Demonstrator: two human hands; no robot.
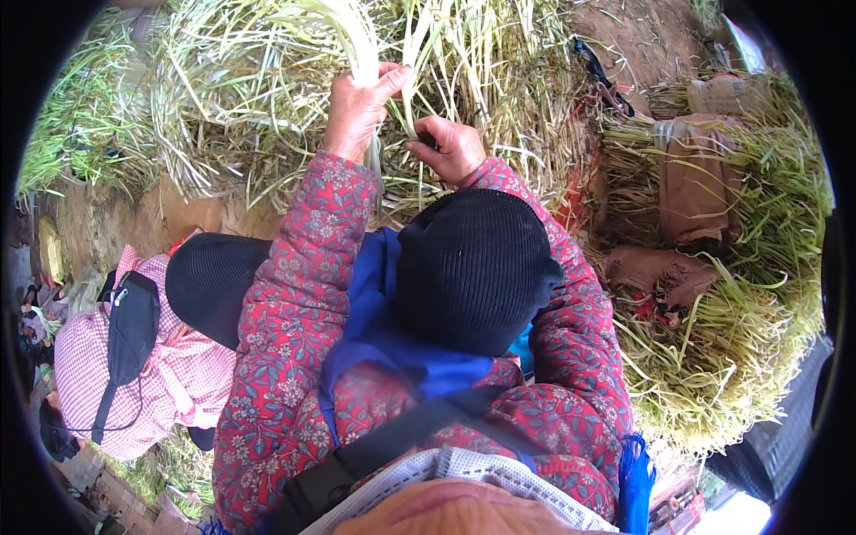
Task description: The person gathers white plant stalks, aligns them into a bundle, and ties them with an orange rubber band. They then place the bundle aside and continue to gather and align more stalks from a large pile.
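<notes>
My left hand (369,100) is closed around a bunch of long pale leafy stalks (358,37) that arches up and away from me. Its thumb touches a separate upright stalk (410,83). Just to the right and lower, my right hand (451,146) has thumb and forefinger at the lower end of that stalk, its other fingers curled in. Under both hands spreads a heap of loose, yellowish-green stalks (254,114), dry and tangled at its near edge.
Tied bundles of stalks (722,354) are stacked on the right with brown cloth (699,180) over some. Greener stalks (87,127) lie at far left. Another person in a pink checked garment (180,374) is close on my left. Black ribbed fabric (475,267) rises below my hands.
</notes>
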